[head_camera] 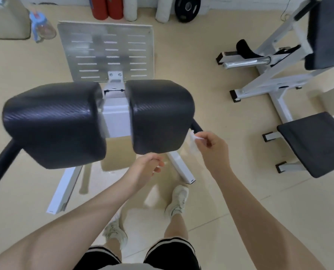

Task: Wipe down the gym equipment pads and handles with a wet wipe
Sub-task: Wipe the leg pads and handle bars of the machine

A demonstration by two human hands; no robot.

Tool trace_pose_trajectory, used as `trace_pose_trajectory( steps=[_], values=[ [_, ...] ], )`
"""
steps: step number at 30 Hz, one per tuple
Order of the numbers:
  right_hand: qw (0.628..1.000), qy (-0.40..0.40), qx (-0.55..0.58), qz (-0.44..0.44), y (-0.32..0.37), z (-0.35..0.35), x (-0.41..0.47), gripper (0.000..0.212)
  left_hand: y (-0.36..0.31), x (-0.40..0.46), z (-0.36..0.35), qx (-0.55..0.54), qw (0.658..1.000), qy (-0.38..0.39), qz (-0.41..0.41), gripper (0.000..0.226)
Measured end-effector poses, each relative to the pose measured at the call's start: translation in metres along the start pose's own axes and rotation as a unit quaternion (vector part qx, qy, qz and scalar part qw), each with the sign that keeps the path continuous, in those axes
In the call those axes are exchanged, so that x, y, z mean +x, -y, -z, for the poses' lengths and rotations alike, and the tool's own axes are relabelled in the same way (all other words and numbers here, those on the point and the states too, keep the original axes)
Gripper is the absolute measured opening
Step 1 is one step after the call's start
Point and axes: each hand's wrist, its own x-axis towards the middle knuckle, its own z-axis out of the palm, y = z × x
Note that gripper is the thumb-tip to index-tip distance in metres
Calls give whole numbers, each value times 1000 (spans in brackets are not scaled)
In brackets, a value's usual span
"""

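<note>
Two black padded cushions sit side by side on a white frame: the left pad (53, 123) and the right pad (160, 115). A black handle bar (0, 160) runs out from the left pad, and a short black handle (197, 128) shows beside the right pad. My right hand (211, 147) pinches a small white wet wipe (193, 142) just right of the right pad's near corner. My left hand (148, 168) hovers below the right pad's front edge with curled fingers; a small white bit shows at its fingertips, too blurred to name.
A perforated metal footplate (107, 51) lies beyond the pads. White frame legs (181, 166) rest on the beige floor near my feet. A second white machine with black pads (316, 143) stands to the right. A weight plate (187, 8), rollers and a blue bottle (40, 26) line the far wall.
</note>
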Motion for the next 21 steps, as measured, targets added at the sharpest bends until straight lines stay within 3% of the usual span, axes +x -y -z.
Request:
trace_pose_trajectory(
  steps=[4,7,14,17,21],
  values=[
    [1000,19,-16,-19,-45,41,46,13,5,35,-65,-65,997,5,49,18],
    [994,90,-59,1,-72,52,89,16,13,67,-114,-125,987,-12,96,28],
    [974,194,-99,61,-100,19,173,21,35,114,-173,-119,989,-90,13,58],
    [962,248,-99,55,-104,-3,185,19,39,118,-177,-166,980,-111,1,58],
    [962,260,-44,78,-118,-3,178,13,39,120,-175,-163,980,-118,4,57]
  ],
)
